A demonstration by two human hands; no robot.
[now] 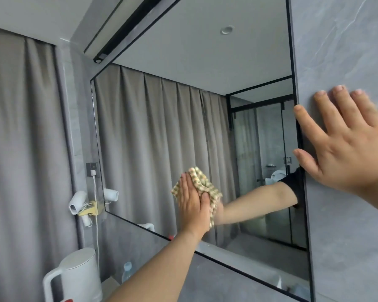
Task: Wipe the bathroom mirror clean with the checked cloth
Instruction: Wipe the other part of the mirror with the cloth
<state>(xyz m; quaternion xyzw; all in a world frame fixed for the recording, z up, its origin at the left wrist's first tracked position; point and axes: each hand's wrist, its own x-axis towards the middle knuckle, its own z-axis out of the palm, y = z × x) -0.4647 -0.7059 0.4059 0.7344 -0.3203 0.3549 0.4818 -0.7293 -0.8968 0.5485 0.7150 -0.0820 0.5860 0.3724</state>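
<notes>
The left hand point(193, 205) lies flat on the glass, fingers straight and close together, thumb resting on the bunched cloth point(202, 182). The grip is no clench, just a palm pressing the checked fabric against the mirror point(162, 127). The cloth bulges out above the fingertips and trails down past the thumb side. It sits low on the mirror, near the bottom edge and a little right of the middle.

From there nearly all the glass lies above the hand and out to either side. The mirror's long axis runs side to side, so I'd judge that long sideways strokes, stepping upward, would suit the next move. The left hand is the one on the work.

The right hand point(347, 144) is spread, fingers straight and apart, flat on the grey wall point(347, 236) just beside the mirror's right edge. Its thumb and forefinger reach over the frame. It holds nothing and looks like a brace.

Off to the left, a hairdryer point(78, 202) hangs by the curtain point(20, 149), and a white kettle point(74, 273) stands below it.
</notes>
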